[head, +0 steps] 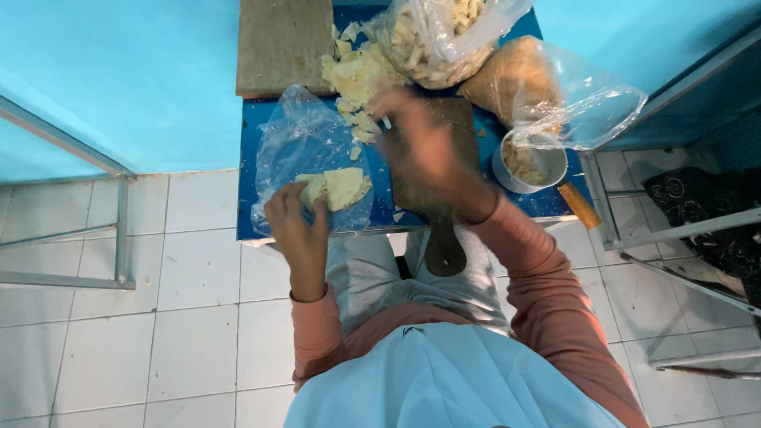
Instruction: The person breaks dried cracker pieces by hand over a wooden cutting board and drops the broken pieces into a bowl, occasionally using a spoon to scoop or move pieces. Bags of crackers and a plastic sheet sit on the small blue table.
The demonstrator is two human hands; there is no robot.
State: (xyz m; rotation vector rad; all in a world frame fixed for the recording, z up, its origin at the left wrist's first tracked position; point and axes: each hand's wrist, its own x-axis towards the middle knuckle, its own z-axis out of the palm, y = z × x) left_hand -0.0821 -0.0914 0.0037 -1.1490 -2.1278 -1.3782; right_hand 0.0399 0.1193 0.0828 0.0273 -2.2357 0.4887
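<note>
Here, the left hand (300,226) pinches a soft, crumbly-looking yellow piece (337,189) at its edge, mid-frame, while the blurred right hand (420,150) I cannot tell.

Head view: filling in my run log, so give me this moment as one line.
left hand: holds clear bag with pale pieces | right hand: blurred, by loose piece pile | surface: blue table

Pretty bright room: turquoise walls (119,79) all round, floor (158,333) in white square tiles with grey grout. Small blue bench (250,182) against the wall, metal frame (119,206) on the left, a grey metal rack (674,230) on the right.
</note>
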